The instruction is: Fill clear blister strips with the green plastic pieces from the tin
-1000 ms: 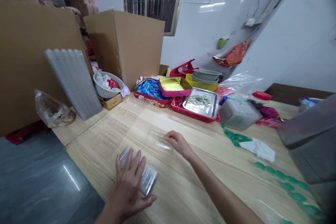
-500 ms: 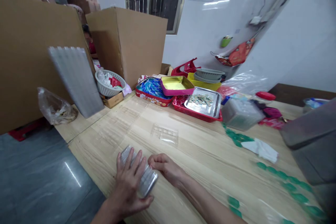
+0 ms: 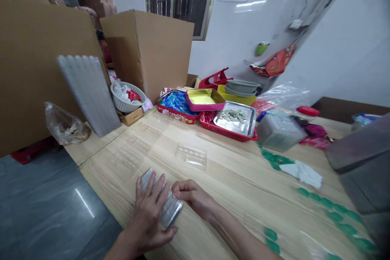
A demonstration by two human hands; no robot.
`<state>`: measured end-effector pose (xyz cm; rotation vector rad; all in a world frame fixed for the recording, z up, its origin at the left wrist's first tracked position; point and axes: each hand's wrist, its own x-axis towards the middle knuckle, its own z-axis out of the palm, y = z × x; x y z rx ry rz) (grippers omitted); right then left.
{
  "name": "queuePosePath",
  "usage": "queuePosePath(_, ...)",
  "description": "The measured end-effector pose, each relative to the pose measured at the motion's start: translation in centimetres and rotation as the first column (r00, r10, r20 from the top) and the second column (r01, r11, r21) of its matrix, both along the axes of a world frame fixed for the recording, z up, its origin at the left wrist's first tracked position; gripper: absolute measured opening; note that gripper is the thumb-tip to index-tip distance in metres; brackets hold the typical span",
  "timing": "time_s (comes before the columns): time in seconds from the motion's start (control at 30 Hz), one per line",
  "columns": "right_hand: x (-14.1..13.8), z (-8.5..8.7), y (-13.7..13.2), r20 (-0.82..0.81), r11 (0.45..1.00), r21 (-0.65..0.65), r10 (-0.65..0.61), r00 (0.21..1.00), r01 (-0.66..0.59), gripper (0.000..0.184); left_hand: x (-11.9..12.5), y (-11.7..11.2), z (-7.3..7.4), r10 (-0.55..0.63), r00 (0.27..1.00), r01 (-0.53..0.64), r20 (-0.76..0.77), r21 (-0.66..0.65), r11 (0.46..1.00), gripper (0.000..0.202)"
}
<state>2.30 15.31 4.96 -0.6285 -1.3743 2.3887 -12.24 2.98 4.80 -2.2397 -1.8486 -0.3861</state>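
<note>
A clear plastic tray or thin stack of trays [image 3: 171, 211] with ridged compartments lies slantwise near the front edge of the table. My left hand [image 3: 150, 207] rests flat on top of it, fingers spread and the thumb stretched out past its near end. Against the tray's right edge, my right hand [image 3: 191, 195] is closed in a pinch; whatever sits between thumb and forefinger is hidden. Just beyond the hands, another clear plastic tray [image 3: 195, 156] lies flat on the wooden table [image 3: 237, 178].
Farther back stand a tin of blue packets [image 3: 175, 101], a gold-lined tin [image 3: 205, 97] and a metal tray of small pieces [image 3: 234, 115]. Green pieces [image 3: 341, 217] lie at right beside a white cloth [image 3: 301, 172]. Tall clear trays [image 3: 91, 93] lean at left. A person sits behind the cartons.
Almost nothing differs. My right hand shifts very slightly at the tray's edge, while my left hand stays flat on the tray.
</note>
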Motion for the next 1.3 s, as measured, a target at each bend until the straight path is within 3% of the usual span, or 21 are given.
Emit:
queuePosePath(0.1, -0.2, 0.1, -0.4, -0.008, 1.000, 0.018, -0.013, 1.000, 0.013, 0.025, 0.1, 0.0, 0.1, 0.013, 1.000, -0.013, 0.007, -0.014, 1.000, 0.089)
queuePosePath(0.27, 0.1, -0.6, -0.2, 0.098, 0.952, 0.297, -0.114, 0.989, 0.080, 0.023, 0.4, 0.2, 0.4, 0.022, 1.000, -0.022, 0.000, -0.036, 0.999, 0.087)
queuePosePath(0.53, 2.6, -3.6, 6.4, 0.246, 0.890, 0.453, -0.177, 0.953, 0.048, 0.022, 0.8, -1.0, 0.7, 0.018, 1.000, -0.018, -0.004, -0.025, 1.000, 0.085)
queuePosePath(0.63, 3.5, -3.6, 8.0, 0.251, 0.839, 0.531, -0.293, 0.923, 0.122, 0.016, 0.9, -1.8, 0.5, 0.050, 0.999, -0.050, -0.003, -0.012, 0.999, 0.085)
queuePosePath(0.73, 3.5, -2.4, 6.4, 0.201, 0.769, 0.614, -0.373, 0.906, 0.181, 0.013, 1.0, -2.0, 0.4, 0.067, 0.998, -0.067, -0.001, -0.011, 0.998, 0.085)
queuePosePath(0.8, 3.0, -1.3, 4.0, 0.176, 0.811, 0.577, -0.236, 0.956, 0.094, 0.018, 1.1, -2.1, 0.4, 0.071, 0.997, -0.071, 0.003, -0.016, 0.997, 0.085)
queuePosePath(0.87, 2.3, -0.2, 1.5, 0.140, 0.899, 0.435, -0.020, 0.990, -0.044, 0.024, 1.2, -2.0, 0.4, 0.073, 0.997, -0.073, 0.003, -0.018, 0.997, 0.085)
queuePosePath(0.93, 1.7, 0.5, -0.5, 0.092, 0.958, 0.260, 0.098, 0.991, -0.119, 0.028, 1.1, -2.1, 0.4, 0.069, 0.998, -0.069, -0.003, -0.014, 0.997, 0.084)
queuePosePath(1.13, 0.8, -0.1, -2.7, -0.018, 0.997, -0.020, 0.071, 0.997, -0.072, 0.026, 0.6, -3.2, 0.5, 0.056, 0.998, -0.055, 0.014, -0.021, 0.998, 0.085)
queuePosePath(1.3, 0.1, -0.7, -4.3, -0.029, 0.997, -0.066, 0.047, 0.998, -0.049, 0.026, 0.1, -4.4, 0.6, 0.046, 0.999, -0.046, 0.018, -0.024, 0.999, 0.085)
